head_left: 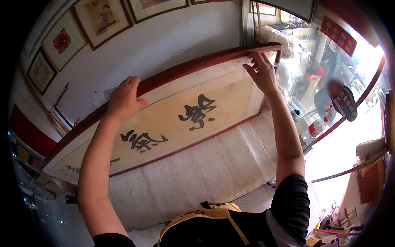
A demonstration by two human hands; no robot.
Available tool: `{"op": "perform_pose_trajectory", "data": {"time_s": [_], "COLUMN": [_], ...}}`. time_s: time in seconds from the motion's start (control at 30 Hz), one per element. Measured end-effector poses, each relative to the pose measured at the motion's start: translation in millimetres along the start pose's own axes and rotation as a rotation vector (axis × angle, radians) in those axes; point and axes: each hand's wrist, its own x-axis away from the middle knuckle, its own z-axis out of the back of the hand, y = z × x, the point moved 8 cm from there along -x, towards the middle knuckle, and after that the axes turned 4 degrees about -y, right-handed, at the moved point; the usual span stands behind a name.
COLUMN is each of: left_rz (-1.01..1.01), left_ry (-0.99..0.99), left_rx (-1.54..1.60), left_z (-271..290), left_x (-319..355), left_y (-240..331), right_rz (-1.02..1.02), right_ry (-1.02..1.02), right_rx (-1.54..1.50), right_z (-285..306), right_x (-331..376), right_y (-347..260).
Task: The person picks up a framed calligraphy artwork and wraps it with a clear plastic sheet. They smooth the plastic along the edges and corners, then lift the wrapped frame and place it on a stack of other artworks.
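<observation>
Near a wall, framed calligraphy borders creased sheeting.

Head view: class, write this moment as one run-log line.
left hand: on top rail | right hand: top rail, near right corner | framed calligraphy: facing person | wall pictures: behind

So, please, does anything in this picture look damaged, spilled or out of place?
Nothing looks clearly spilled or broken. The pale covering in front of the large framed calligraphy is creased and seems stained, so it looks a little untidy. The red-brown frame appears bowed, but that is probably only lens bending.
</observation>
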Motion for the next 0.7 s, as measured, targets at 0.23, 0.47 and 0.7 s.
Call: {"op": "perform_pose_trajectory", "data": {"time_s": [0.23,0.47,0.7], "left_rz": [0.03,0.046,0.083], "left_ry": [0.056,0.043,-0.049], "left_rx": [-0.042,-0.012,0.018], "left_z": [-7,-9,-12], "left_x": [-6,-5,-14], "left_y": [3,-4,-8], "right_rz": [0.113,0.267,0.014], "right_ry": [0.044,-0.175,-0.072], "right_rx": [0.142,0.16,-0.003], "right_z": [-8,-19,-23], "right_x": [2,9,-1], "right_y": [12,2,-15]}}
